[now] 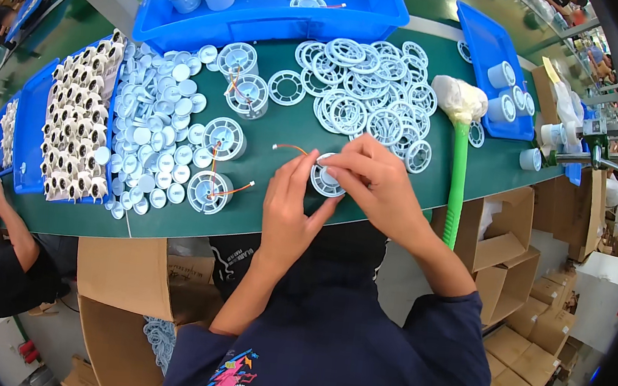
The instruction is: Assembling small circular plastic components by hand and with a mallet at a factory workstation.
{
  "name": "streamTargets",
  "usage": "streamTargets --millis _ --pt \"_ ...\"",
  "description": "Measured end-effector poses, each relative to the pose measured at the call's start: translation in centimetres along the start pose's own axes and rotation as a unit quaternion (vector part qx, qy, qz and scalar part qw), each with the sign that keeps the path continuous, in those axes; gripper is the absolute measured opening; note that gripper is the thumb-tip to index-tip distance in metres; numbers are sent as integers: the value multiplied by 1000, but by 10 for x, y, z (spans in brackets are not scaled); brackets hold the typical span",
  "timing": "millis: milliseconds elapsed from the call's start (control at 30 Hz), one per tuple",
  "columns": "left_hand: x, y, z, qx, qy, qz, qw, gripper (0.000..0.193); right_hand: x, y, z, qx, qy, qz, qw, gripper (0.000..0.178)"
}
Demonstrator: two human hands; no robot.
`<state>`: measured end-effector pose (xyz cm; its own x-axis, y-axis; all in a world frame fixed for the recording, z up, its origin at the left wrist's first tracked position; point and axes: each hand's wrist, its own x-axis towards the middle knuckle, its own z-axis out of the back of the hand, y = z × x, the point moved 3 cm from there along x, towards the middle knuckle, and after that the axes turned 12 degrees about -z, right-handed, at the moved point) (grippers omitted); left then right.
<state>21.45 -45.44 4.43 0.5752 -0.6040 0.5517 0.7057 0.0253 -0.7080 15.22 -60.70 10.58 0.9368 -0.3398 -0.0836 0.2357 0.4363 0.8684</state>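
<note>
Just in front of me, at the near edge of the green table, a light blue round plastic housing (323,185) with a spoked top sits between my hands. A thin orange-red wire (291,147) with a small white plug runs out of it to the left. My left hand (294,200) is closed on the housing's left side, thumb below it. Over the top of the housing, the fingertips of my right hand (373,179) are pinched together, gripping its upper rim; any small part between them is hidden. To the left stand several similar housings (224,139) with wires.
Light blue rings (389,88) are heaped beyond my hands, and small round caps (156,130) at left. A blue tray (34,127) carries rows of white parts. A green corrugated hose (457,179) with a wrapped white end rises at right. Blue bin (267,28) behind; cartons (507,223) below; another person (7,265) at far left.
</note>
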Motion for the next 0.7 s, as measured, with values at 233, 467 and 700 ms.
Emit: streamTargets --millis 233,467,700 --pt "-2 1 -2 36 17 10 999 71 30 -20 18 -169 -197 34 965 25" --pt "1 -3 0 32 -3 5 999 72 41 -35 12 -302 -166 22 938 32" --pt "-2 2 1 36 -6 1 999 68 9 9 27 -133 -59 4 989 59"
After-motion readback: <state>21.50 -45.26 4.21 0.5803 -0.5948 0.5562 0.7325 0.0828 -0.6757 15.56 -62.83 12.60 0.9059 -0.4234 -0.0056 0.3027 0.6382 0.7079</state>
